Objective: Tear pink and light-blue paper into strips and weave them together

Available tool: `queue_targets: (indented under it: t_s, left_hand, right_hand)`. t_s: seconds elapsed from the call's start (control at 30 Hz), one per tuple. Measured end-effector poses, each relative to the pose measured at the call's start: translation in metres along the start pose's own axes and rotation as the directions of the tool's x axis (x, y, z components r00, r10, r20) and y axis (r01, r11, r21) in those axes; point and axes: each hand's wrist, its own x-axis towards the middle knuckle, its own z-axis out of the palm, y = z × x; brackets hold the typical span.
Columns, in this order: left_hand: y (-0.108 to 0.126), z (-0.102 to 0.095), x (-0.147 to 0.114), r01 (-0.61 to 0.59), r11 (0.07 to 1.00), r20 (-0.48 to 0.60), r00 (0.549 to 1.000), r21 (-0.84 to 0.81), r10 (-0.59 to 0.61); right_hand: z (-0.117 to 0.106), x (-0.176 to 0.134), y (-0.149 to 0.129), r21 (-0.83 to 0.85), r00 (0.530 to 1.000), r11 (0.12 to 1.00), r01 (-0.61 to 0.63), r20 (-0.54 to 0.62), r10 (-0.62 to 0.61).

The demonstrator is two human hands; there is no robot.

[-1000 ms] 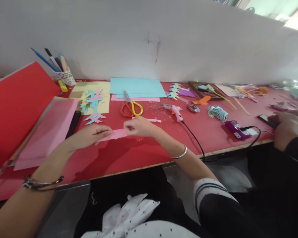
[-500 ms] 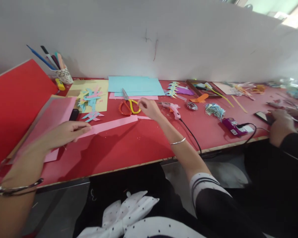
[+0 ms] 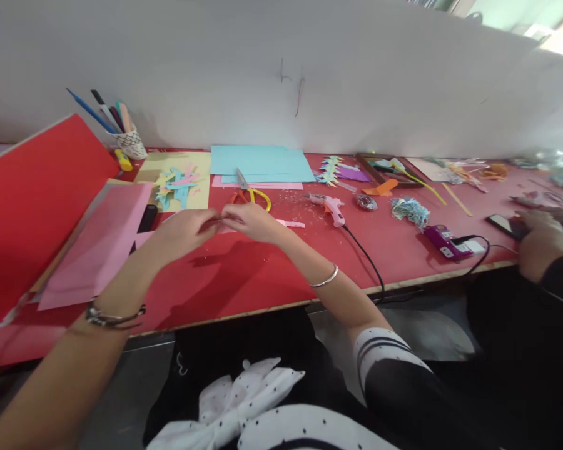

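Both hands meet above the red tabletop, fingertips pinched together. My left hand (image 3: 182, 234) is closed, and my right hand (image 3: 251, 222) is closed against it. A pink paper strip (image 3: 226, 230) shows just under the fingers, and most of it is hidden by the hands. Another narrow pink strip (image 3: 291, 224) lies on the table beside my right hand. Right behind the hands are scissors (image 3: 251, 192) with yellow and orange handles. Cut blue, pink and yellow paper pieces (image 3: 181, 186) rest on a yellow sheet (image 3: 201, 164) beyond my left hand.
Blue sheets (image 3: 260, 160) lie by the wall. A pink glue gun (image 3: 328, 206) trails its cord over the table edge. A purple power strip (image 3: 445, 242) sits farther right, near another person's hand (image 3: 542, 237). Pink paper (image 3: 98, 247) and a red board (image 3: 37, 206) fill the left.
My left hand has moved right and up to meet my right hand, which has shifted left and slightly down. The pink strip, stretched out in view before, is now mostly covered by the hands.
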Motion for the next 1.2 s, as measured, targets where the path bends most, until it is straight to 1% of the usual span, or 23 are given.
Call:
queue_targets:
  t_s: [0.07, 0.13, 0.23, 0.37, 0.43, 0.53, 0.63, 0.7, 0.77, 0.83, 0.87, 0.9, 0.97, 1.0, 1.03, 1.1, 1.2]
  left_hand:
    - [0.005, 0.007, 0.005, 0.002, 0.988, 0.000, 1.000, 0.153, -0.002]
    - [0.008, 0.013, 0.007, 0.018, 0.957, -0.016, 1.000, 0.291, -0.014]
    - [0.008, 0.022, 0.006, 0.023, 0.924, -0.086, 0.996, 0.381, 0.011]
    - [0.000, 0.029, 0.004, -0.046, 0.922, -0.162, 0.980, 0.384, 0.116]
    - [-0.006, 0.030, 0.003, -0.054, 0.923, -0.170, 0.977, 0.382, 0.127]
    - [-0.016, 0.030, 0.003, -0.029, 0.927, -0.163, 0.982, 0.374, 0.096]
    - [-0.027, 0.029, 0.003, 0.008, 0.932, -0.172, 0.983, 0.363, 0.058]
    - [-0.031, 0.028, 0.004, 0.034, 0.937, -0.193, 0.981, 0.349, 0.037]
    - [-0.031, 0.027, 0.006, 0.055, 0.943, -0.230, 0.973, 0.328, 0.023]
    - [-0.024, 0.027, 0.010, 0.051, 0.952, -0.271, 0.962, 0.303, 0.035]
    - [-0.019, 0.028, 0.012, 0.018, 0.960, -0.285, 0.956, 0.281, 0.065]
    - [-0.012, 0.029, 0.014, -0.038, 0.967, -0.293, 0.949, 0.254, 0.114]
    - [0.001, 0.034, 0.020, -0.239, 0.959, -0.289, 0.917, 0.153, 0.275]
    - [0.007, 0.036, 0.022, -0.310, 0.944, -0.275, 0.903, 0.114, 0.330]
    - [0.011, 0.038, 0.024, -0.352, 0.932, -0.261, 0.894, 0.090, 0.363]
    - [0.016, 0.042, 0.026, -0.346, 0.937, -0.231, 0.909, 0.046, 0.347]
    - [0.017, 0.043, 0.025, -0.284, 0.959, -0.207, 0.939, -0.023, 0.273]
  right_hand:
    - [0.000, 0.000, 0.000, 0.013, 0.999, 0.999, -0.034, -0.019, 0.035]
    - [0.000, -0.001, 0.001, 0.021, 0.999, 0.999, -0.047, 0.002, 0.047]
    - [0.001, -0.006, 0.005, 0.068, 0.999, 0.997, -0.047, 0.031, 0.045]
    - [-0.003, -0.020, 0.016, 0.146, 0.999, 0.988, -0.048, 0.009, 0.047]
    - [-0.010, -0.030, 0.022, 0.133, 0.997, 0.988, -0.081, -0.009, 0.083]
    - [-0.028, -0.045, 0.032, 0.085, 0.985, 0.983, -0.160, -0.047, 0.164]
    - [-0.048, -0.055, 0.040, 0.026, 0.974, 0.977, -0.211, -0.077, 0.213]
    - [-0.059, -0.059, 0.043, -0.041, 0.964, 0.972, -0.232, -0.145, 0.224]
    - [-0.063, -0.060, 0.043, -0.088, 0.951, 0.963, -0.255, -0.200, 0.234]
    - [-0.060, -0.059, 0.039, -0.097, 0.955, 0.964, -0.248, -0.195, 0.226]
    - [-0.055, -0.057, 0.036, -0.092, 0.963, 0.969, -0.229, -0.167, 0.212]
    - [-0.049, -0.054, 0.033, -0.084, 0.973, 0.977, -0.198, -0.134, 0.186]
    - [-0.037, -0.048, 0.025, -0.085, 0.989, 0.986, -0.141, -0.063, 0.136]
    - [-0.031, -0.044, 0.021, -0.111, 0.992, 0.986, -0.121, -0.039, 0.118]
    - [-0.026, -0.041, 0.017, -0.158, 0.994, 0.981, -0.113, -0.032, 0.109]
    - [-0.019, -0.035, 0.010, -0.292, 0.992, 0.948, -0.123, -0.039, 0.117]
    - [-0.016, -0.031, 0.004, -0.449, 0.990, 0.882, -0.142, -0.065, 0.126]
